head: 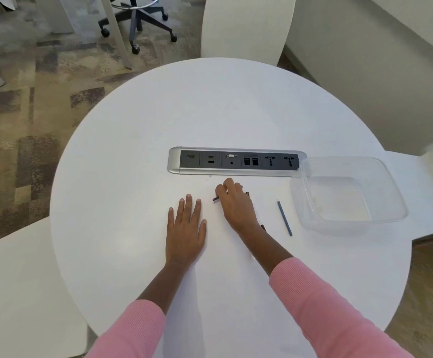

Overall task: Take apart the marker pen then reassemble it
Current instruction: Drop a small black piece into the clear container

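My remote feed, looking down: a round white desk (132, 151) with a silver socket strip (236, 161) set in its middle, a clear plastic tub (388, 187) at the strip's right end, a white chair (246, 27) beyond, and a wheeled stool (138, 19) on patterned carpet (16, 112).

My left hand (185, 228) lies flat, palm down, on the tabletop (122, 192), fingers straight and slightly spread, pointing toward the far edge. My right hand (233, 205) sits just beside it on the right, knuckles up, fingers curled round a small dark marker piece (215, 198). Both forearms reach in from the near edge, pink sleeves (326, 306) ending short of the wrists.
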Motion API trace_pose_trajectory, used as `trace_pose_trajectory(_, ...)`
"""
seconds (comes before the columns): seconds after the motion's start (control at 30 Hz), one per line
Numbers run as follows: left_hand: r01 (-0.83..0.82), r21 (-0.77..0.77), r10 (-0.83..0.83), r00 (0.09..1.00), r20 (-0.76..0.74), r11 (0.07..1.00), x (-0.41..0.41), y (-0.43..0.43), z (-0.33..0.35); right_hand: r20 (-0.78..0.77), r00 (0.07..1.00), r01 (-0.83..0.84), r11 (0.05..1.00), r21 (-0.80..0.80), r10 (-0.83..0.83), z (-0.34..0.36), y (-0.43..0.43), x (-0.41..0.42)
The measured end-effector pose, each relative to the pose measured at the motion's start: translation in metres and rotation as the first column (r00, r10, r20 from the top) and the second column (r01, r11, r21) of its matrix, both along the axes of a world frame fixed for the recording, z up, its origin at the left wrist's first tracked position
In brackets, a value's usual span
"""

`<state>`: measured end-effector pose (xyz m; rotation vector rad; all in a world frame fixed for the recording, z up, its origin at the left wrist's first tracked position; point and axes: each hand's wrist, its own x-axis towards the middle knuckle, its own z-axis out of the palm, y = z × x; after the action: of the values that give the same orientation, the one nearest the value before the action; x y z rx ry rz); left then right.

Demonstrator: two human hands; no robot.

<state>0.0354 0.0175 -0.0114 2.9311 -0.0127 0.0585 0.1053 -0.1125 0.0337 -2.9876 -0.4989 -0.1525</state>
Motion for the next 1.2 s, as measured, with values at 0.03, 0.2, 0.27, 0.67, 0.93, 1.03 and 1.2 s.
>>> trace_pose_trajectory(0.03,0.0,-0.002,0.0,1.0,0.004,1.0,0.0,0.0,0.0,0.02,1.0,-0.005,1.0,0.022,0.005,0.001,-0.002,-0.001)
trace_pose_trajectory(0.2,-0.003,-0.008,0.003,1.0,0.03,1.0,0.0,-0.001,0.0,0.067,0.997,0.014,0.977,0.212,-0.029,0.014,-0.016,-0.009)
trace_pose_trajectory(0.27,-0.004,-0.01,0.005,0.999,0.036,1.0,-0.001,-0.001,0.001,0.076,0.995,0.039,0.964,0.262,-0.061,0.023,-0.027,-0.013)
trace_pose_trajectory(0.67,-0.036,-0.041,0.036,0.999,0.012,0.999,-0.01,-0.023,0.004,0.187,0.959,0.159,0.952,0.261,-0.212,0.071,-0.153,-0.009)
trace_pose_trajectory(0.93,-0.004,-0.052,0.0,0.998,-0.06,0.999,-0.02,-0.063,0.007,-0.031,0.978,0.21,0.976,0.055,-0.208,0.065,-0.216,0.013)
trace_pose_trajectory(1.03,-0.03,-0.048,0.026,0.996,-0.084,0.998,-0.023,-0.073,0.008,-0.158,0.97,0.185,0.983,-0.019,-0.186,0.06,-0.227,0.018)
trace_pose_trajectory(1.2,-0.085,-0.033,0.083,0.994,-0.067,0.996,-0.026,-0.082,0.007,-0.284,0.948,0.082,0.972,-0.219,-0.144,0.051,-0.237,0.027)
